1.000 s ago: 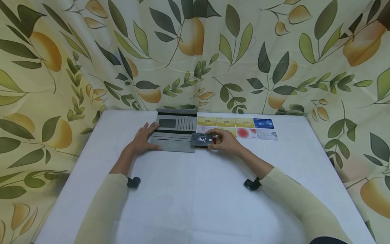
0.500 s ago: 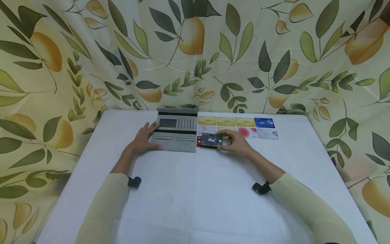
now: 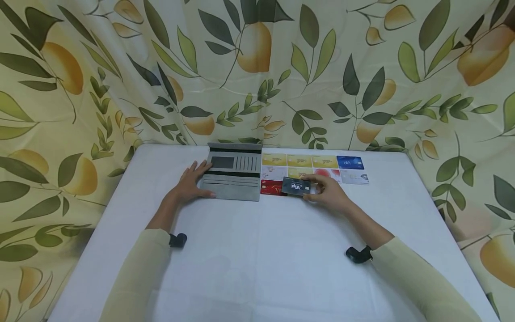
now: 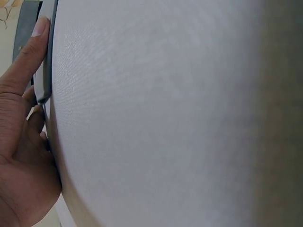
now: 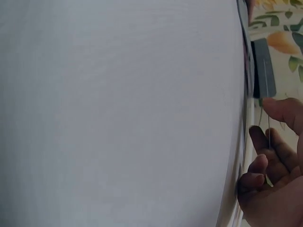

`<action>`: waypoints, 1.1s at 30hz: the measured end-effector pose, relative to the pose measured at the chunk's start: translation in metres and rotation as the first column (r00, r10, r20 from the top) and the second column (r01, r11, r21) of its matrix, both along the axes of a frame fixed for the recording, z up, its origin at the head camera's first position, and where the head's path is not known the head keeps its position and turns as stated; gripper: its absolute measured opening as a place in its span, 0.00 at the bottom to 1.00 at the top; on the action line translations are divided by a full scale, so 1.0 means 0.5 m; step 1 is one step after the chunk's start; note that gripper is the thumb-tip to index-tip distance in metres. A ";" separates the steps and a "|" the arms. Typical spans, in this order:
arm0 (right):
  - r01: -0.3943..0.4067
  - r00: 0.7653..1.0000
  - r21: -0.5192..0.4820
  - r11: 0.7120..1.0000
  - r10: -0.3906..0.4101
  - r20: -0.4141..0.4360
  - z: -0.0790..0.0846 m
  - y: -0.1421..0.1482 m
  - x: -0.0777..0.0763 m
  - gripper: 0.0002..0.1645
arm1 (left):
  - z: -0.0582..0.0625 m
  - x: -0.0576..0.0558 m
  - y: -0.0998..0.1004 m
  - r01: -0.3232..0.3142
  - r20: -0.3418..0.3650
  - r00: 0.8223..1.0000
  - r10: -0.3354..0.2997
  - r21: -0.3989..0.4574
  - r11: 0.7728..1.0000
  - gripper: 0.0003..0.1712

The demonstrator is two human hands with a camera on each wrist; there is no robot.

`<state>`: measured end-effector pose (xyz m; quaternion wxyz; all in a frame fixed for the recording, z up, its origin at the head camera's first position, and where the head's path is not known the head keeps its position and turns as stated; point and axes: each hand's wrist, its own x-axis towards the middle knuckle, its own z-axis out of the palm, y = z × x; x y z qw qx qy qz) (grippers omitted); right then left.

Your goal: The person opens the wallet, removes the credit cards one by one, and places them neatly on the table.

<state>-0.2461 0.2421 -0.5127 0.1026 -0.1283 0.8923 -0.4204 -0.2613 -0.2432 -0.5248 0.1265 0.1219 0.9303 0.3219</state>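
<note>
A grey wallet [image 3: 237,192] lies unfolded near the table's back edge, its slots facing up. My left hand [image 3: 188,184] rests on the wallet's left side, fingers spread; in the left wrist view the thumb [image 4: 29,59] lies along the wallet's edge. My right hand [image 3: 327,193] pinches the right end of a dark grey card marked "Vip" [image 3: 295,186] between thumb and fingers. That card overlaps the right part of a red card [image 3: 271,188], which lies right of the wallet. In the right wrist view the thumb [image 5: 284,109] is at the end of the dark card [image 5: 266,71].
Two rows of cards lie beyond the red one: gold cards [image 3: 299,161], a blue card [image 3: 350,162], and lighter cards [image 3: 354,177] in front. A white cloth covers the table [image 3: 257,259]. A leaf-and-fruit patterned curtain [image 3: 322,89] hangs right behind it.
My right hand has moved to the right with the dark card, from the wallet's right edge to over the red card, uncovering more of the red card. My left hand has stayed put.
</note>
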 end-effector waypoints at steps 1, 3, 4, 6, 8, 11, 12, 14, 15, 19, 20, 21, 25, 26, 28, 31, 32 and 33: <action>0.005 1.000 0.001 1.000 -0.005 0.003 -0.001 0.005 0.001 0.36 | -0.001 0.000 0.000 0.001 0.002 1.000 -0.001 -0.004 1.000 0.65; 0.009 1.000 0.012 1.000 -0.009 -0.003 -0.002 0.015 0.003 0.36 | -0.003 0.000 0.000 0.001 0.004 1.000 -0.001 -0.010 1.000 0.65; 0.010 1.000 0.018 1.000 -0.010 -0.007 -0.002 0.019 0.004 0.35 | -0.003 0.000 0.000 0.003 0.002 1.000 -0.003 -0.013 1.000 0.65; 0.012 1.000 0.027 1.000 -0.011 -0.014 -0.002 0.026 0.005 0.35 | -0.003 0.000 0.000 0.004 0.003 1.000 -0.004 -0.016 1.000 0.65; 0.016 1.000 0.028 0.999 -0.016 -0.018 0.000 0.031 0.007 0.35 | -0.003 0.000 0.000 0.005 0.006 1.000 -0.005 -0.017 1.000 0.65; 0.023 1.000 0.016 1.000 -0.022 -0.009 0.002 0.036 0.009 0.35 | -0.001 0.001 0.000 0.005 0.008 1.000 -0.005 -0.014 1.000 0.65; 0.024 1.000 0.010 1.000 -0.024 -0.003 0.003 0.037 0.010 0.35 | 0.000 0.001 0.000 0.004 0.007 1.000 -0.004 -0.013 1.000 0.65; 0.025 1.000 0.006 1.000 -0.025 0.003 0.005 0.037 0.011 0.35 | 0.000 0.001 -0.001 0.007 0.002 1.000 -0.007 -0.013 1.000 0.65; 0.024 1.000 0.006 1.000 -0.024 0.006 0.005 0.037 0.011 0.35 | 0.000 0.001 -0.001 0.007 0.000 1.000 -0.007 -0.015 1.000 0.65; 0.013 1.000 0.005 1.000 -0.014 0.006 0.005 0.035 0.012 0.36 | 0.001 0.001 -0.003 0.012 -0.015 1.000 -0.012 -0.003 1.000 0.65; 0.009 1.000 0.004 1.000 -0.009 0.007 0.004 0.035 0.012 0.36 | 0.001 0.002 -0.003 0.011 -0.017 1.000 -0.011 0.001 1.000 0.65; 0.006 1.000 0.004 1.000 -0.006 0.007 0.002 0.034 0.011 0.36 | 0.001 0.002 -0.003 0.011 -0.018 1.000 -0.011 0.004 1.000 0.65; -0.008 1.000 0.021 1.000 0.007 0.007 -0.007 0.033 0.010 0.35 | 0.000 0.003 -0.005 0.006 -0.010 1.000 -0.006 -0.002 1.000 0.65; -0.009 1.000 0.028 1.000 0.009 0.009 -0.009 0.034 0.010 0.35 | 0.000 0.003 -0.005 0.009 -0.009 1.000 -0.009 -0.005 1.000 0.65; -0.010 1.000 0.045 0.999 0.009 0.012 -0.012 0.034 0.010 0.35 | -0.001 0.003 -0.005 0.012 -0.005 1.000 -0.012 -0.014 1.000 0.65; -0.005 1.000 0.060 0.998 0.004 0.020 -0.013 0.035 0.011 0.35 | 0.000 0.002 -0.004 0.017 -0.008 1.000 -0.017 -0.004 1.000 0.65; -0.003 1.000 0.064 0.998 0.002 0.020 -0.012 0.035 0.010 0.36 | 0.001 0.002 -0.004 0.016 -0.010 1.000 -0.016 0.000 1.000 0.65; -0.001 1.000 0.068 0.998 0.000 0.017 -0.012 0.034 0.010 0.36 | 0.002 0.002 -0.003 0.014 -0.011 1.000 -0.014 0.003 1.000 0.65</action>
